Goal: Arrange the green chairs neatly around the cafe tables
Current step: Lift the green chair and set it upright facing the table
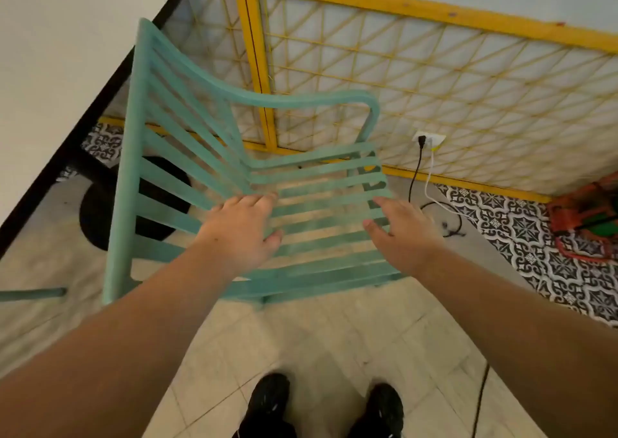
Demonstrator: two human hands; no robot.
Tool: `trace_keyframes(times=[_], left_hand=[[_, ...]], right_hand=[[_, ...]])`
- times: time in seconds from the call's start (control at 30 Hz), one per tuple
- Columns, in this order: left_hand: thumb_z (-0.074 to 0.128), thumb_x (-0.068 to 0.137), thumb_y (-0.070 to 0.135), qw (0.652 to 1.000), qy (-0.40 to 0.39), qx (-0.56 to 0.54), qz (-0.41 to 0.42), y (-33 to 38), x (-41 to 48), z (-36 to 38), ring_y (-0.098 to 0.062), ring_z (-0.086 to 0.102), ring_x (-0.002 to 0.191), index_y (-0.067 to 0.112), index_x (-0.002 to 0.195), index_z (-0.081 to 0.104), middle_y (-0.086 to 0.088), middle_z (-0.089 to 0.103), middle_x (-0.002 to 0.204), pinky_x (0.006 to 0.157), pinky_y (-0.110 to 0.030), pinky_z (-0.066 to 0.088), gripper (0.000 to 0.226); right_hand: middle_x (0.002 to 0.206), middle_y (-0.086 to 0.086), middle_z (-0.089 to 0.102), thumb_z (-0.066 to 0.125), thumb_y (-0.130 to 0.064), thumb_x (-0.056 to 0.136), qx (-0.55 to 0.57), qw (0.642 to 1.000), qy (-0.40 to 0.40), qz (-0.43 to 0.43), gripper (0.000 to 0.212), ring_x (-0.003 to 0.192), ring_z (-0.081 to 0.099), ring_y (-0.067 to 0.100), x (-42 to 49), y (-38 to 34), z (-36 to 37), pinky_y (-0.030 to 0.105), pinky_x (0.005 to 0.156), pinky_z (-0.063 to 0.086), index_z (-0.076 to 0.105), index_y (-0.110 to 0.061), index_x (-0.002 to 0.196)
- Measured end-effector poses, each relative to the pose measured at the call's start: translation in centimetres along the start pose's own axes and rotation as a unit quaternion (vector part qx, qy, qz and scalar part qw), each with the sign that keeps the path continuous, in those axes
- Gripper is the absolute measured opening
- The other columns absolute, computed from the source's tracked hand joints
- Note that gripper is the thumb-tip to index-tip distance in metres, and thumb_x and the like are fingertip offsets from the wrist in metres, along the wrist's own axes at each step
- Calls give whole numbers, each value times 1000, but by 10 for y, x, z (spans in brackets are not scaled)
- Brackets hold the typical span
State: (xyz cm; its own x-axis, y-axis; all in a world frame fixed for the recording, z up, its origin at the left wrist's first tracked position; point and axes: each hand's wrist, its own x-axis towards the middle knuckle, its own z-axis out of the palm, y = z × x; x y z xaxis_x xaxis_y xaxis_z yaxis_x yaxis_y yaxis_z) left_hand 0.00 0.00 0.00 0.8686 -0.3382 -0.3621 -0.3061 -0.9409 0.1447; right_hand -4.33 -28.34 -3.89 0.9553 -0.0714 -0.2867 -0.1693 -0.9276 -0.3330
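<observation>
Green chair (240,170) stands on the beige floor tiles right in front of the person, its slatted back close to the edge of the white table (50,69) at upper left and its seat (317,275) extending toward the wall. The table's black round base (100,216) is visible through the back slats. Left hand (240,226) is palm down over the left-middle of the seat, fingers (254,201) straight and pressed together, thumb sticking out to the side. Right hand (401,233) is over the right edge of the seat, fingers (384,203) extended and loosely together, thumb pointing inward. Neither hand wraps around a slat. Can't tell if the palms actually touch the slats; the frame is motion-blurred. Both forearms reach in from the bottom corners. Black shoes (269,401) are at the bottom edge, just short of the chair's front rail. Behind the chair, a yellow lattice panel (434,16) runs along the wall, with an outlet (429,139) low on it; a black cord (414,176) and a white cable (431,176) hang from it to the floor. Patterned tiles (535,230) run along the wall base, with an orange object (582,210) at the right edge. A second green bar (30,293) pokes in at the left edge.
</observation>
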Motion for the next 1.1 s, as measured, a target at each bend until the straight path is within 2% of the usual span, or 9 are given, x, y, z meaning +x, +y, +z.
trace_keyframes(times=[0.17,0.3,0.4,0.47,0.7,0.83,0.93,1.0,1.1], left_hand=[[43,100,55,999,-32,-11,12,8,8,25,-23,25,149,30,160,16,4,32,162,118,-45,26,70],[43,99,55,1000,-23,-7,19,15,11,42,-22,28,147,30,159,19,5,36,159,118,-44,28,69],[42,99,57,999,-29,-4,24,15,16,55,-22,29,146,31,158,20,5,37,158,117,-45,29,69],[42,98,58,1000,-14,6,22,15,19,65,-21,31,146,31,157,21,6,38,158,116,-45,31,69],[40,97,59,999,-9,16,29,13,20,83,-20,34,143,31,156,25,6,41,156,114,-43,32,67],[36,94,71,999,-32,24,30,17,16,95,-22,40,138,31,152,32,5,46,150,111,-45,35,71],[25,86,86,982,-152,108,-23,24,13,112,-22,62,102,27,117,60,2,67,109,89,-42,50,75],[18,81,91,970,-198,132,-39,27,19,117,-19,63,78,24,89,67,3,68,83,76,-39,55,84],[16,75,96,970,-205,122,-41,27,26,123,-19,63,73,24,79,69,3,68,77,74,-39,56,89]], right_hand=[[142,4,56,41,-53,100,-1,999,-36,-7,54,133,47,26,3,2,36,47,112,35,49,-23,144],[106,2,69,34,-56,100,-13,996,-88,0,46,102,63,27,4,0,73,42,93,50,67,-24,109],[79,0,68,24,-58,100,-93,986,-137,-8,58,75,64,26,4,0,99,40,76,57,64,-21,81],[65,-1,62,21,-53,100,-146,983,-108,-25,61,61,61,23,7,3,111,36,64,57,60,-18,71],[61,-2,58,21,-48,96,-181,981,-69,-23,58,56,54,20,13,6,122,27,49,39,61,-18,67],[61,-2,58,21,-49,95,-174,983,-54,-19,57,56,54,19,12,6,124,27,50,41,61,-19,67],[60,-2,58,22,-48,96,-176,983,-43,-18,56,55,54,18,11,7,127,27,49,42,60,-19,67],[60,-3,57,23,-48,96,-174,984,-34,-18,55,55,54,17,11,8,128,27,49,42,60,-20,67],[60,-3,58,22,-49,96,-170,985,-27,-19,56,55,55,17,12,8,128,28,50,45,60,-20,66]])
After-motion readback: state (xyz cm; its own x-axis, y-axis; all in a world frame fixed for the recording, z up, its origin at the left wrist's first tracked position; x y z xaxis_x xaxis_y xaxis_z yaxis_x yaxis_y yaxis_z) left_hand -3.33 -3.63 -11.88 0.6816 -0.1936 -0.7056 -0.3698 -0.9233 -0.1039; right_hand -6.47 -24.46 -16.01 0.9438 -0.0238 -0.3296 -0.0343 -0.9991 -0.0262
